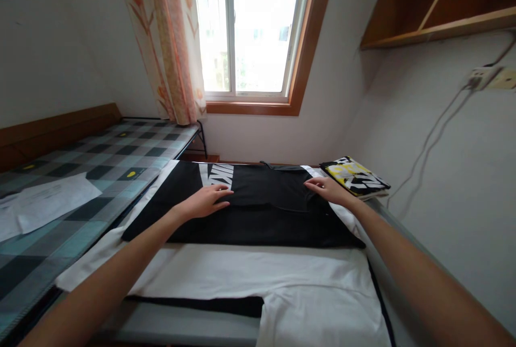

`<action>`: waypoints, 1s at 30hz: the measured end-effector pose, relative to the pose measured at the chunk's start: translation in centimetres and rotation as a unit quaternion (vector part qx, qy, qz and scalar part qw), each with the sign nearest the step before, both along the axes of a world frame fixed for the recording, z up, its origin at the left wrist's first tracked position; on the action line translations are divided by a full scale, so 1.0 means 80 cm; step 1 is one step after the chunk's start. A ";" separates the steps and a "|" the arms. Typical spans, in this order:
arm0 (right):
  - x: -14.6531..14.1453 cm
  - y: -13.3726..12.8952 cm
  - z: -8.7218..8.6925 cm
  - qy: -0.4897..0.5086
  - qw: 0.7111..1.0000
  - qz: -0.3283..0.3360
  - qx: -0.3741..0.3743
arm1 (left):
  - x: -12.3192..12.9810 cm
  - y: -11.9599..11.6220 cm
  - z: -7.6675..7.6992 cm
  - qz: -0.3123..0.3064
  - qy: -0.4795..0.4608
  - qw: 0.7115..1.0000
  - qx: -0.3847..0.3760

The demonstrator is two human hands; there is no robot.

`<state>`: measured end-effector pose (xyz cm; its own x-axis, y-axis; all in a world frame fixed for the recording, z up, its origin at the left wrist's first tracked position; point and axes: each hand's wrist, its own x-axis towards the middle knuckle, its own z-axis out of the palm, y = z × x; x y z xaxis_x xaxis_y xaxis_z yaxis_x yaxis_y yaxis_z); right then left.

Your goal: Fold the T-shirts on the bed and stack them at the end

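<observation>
A black garment (258,226) with white block letters lies spread, partly folded, across a white garment (226,266) on a table. My left hand (206,200) rests over the black cloth just below the letters, its fingers stretched and the thumb apart. At the far right part of the same cloth, the fingertips of my right hand (328,190) are drawn together on the fabric, which creases beside them. More black cloth (237,305) shows from beneath the white garment near the front. Just beyond my right hand sits a folded black, white and yellow garment (355,176).
A bed with a checked mattress (133,148) stands along the left, with white papers (52,202) on it. Ahead are a window (262,30) and a flowered curtain (173,41). A cable (427,143) hangs from a wall socket (479,78) at right, below a wooden shelf (439,33).
</observation>
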<state>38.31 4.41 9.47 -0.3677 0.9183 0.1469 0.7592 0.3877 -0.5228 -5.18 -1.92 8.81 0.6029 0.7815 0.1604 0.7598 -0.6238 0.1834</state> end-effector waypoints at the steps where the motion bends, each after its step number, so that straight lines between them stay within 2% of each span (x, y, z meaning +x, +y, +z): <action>1: -0.005 0.014 -0.004 -0.008 1.000 -0.001 0.012 | 0.014 0.012 -0.010 -0.008 -0.002 1.000 0.000; 3: -0.014 0.041 -0.013 -0.027 0.999 -0.004 0.027 | 0.030 0.038 -0.029 -0.010 -0.005 1.000 0.004; 6: -0.019 0.082 -0.025 -0.066 0.997 -0.024 0.043 | 0.034 0.069 -0.054 0.016 -0.013 1.000 0.020; 10: -0.019 0.129 -0.043 -0.133 0.983 -0.101 0.082 | 0.029 0.084 -0.073 0.065 -0.044 0.996 0.037; 12: -0.022 0.147 -0.050 -0.148 0.975 -0.151 0.072 | 0.028 0.082 -0.076 0.070 -0.058 0.995 0.035; 17: -0.043 0.178 -0.055 -0.146 0.957 -0.249 -0.023 | 0.029 0.075 -0.076 0.087 -0.099 0.991 0.034; 24: -0.078 0.215 -0.044 -0.150 0.932 -0.301 -0.136 | 0.031 0.077 -0.077 0.104 -0.107 0.988 0.037; 30: -0.101 0.227 -0.053 -0.139 0.911 -0.362 -0.138 | 0.038 0.074 -0.075 0.117 -0.102 0.987 0.052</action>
<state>30.20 22.61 5.24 0.3623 0.9225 -0.1327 0.8815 -0.3855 -0.2728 -2.12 4.01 2.80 0.3549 0.8686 0.3458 0.8393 -0.4590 0.2915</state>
